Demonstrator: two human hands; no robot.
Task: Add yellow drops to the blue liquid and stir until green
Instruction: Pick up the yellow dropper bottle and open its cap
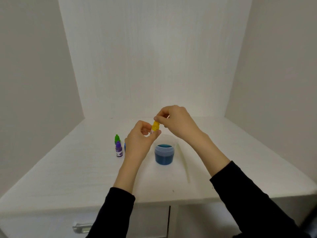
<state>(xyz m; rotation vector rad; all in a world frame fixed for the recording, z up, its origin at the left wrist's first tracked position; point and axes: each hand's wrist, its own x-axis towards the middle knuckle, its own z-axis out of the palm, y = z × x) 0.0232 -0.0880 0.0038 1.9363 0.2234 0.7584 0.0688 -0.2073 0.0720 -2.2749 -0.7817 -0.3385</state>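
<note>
Two arms in black sleeves reach forward over a white surface (85,177). At its near edge a drawer front with a metal handle (80,226) shows below.

The left hand (139,140) curls its fingers around the body of a small yellow dropper bottle (155,127), holding it upright in the air. The right hand (173,121) pinches the yellow cap at the top of the bottle between thumb and fingertips. This looks like the uncapping step, with no drops added yet.

Just below and slightly right of the hands stands a clear plastic cup (165,143), roughly half full of blue liquid (164,154). The liquid is plainly blue, not green.

To do this step well, the left hand should likely hold the bottle steady and upright, without squeezing its body, while the right hand twists the cap off. That way nothing spills before the tip is over the cup. The bottle is already near the cup, so only a short move and a tilt would follow.

A pale, thin stirring stick (183,162) lies on the surface just right of the cup, running toward the viewer. It is within easy reach for stirring.

Left of the cup, partly behind the left wrist, stand three more small bottles: a purple bottle (118,150) in front, a green bottle (117,139) behind it, and a sliver of a blue bottle (125,147). They stand apart from the cup and do not seem to block the way. Plain white walls enclose the far side.
</note>
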